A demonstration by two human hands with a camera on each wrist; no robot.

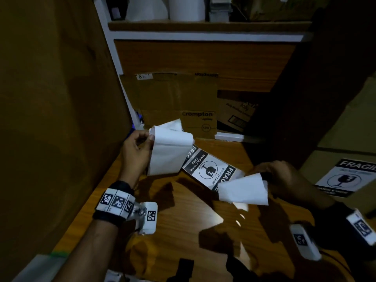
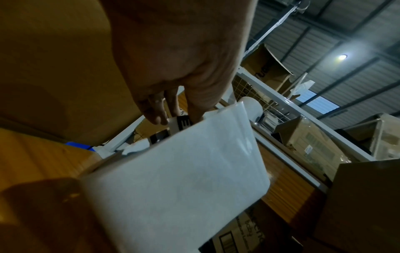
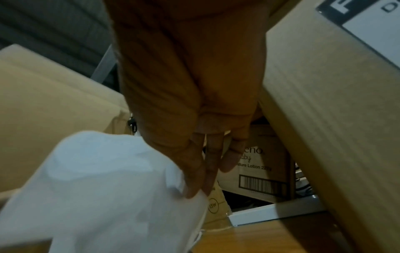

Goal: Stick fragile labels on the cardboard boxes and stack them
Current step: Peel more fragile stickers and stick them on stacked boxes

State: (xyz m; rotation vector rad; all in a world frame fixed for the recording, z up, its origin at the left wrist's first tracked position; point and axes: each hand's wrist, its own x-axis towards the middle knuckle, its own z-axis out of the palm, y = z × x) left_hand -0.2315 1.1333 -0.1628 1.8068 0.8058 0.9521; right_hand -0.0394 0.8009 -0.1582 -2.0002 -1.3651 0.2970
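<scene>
One strip of black-and-white fragile labels (image 1: 209, 169) hangs between two hands above the wooden worktop (image 1: 183, 216); left hand (image 1: 136, 151) fingers pinch its white backing, right hand (image 1: 284, 180) fingers pinch the other end; one labelled cardboard box (image 1: 345, 159) stands right, shelving behind

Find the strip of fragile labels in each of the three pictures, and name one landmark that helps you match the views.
Head: the label strip runs across the middle, over the table, between the left hand and right hand.
Left wrist: its white back fills the lower centre, pinched at the top.
Right wrist: its white back fills the lower left.
Shared landmark: the barcoded carton.
</scene>
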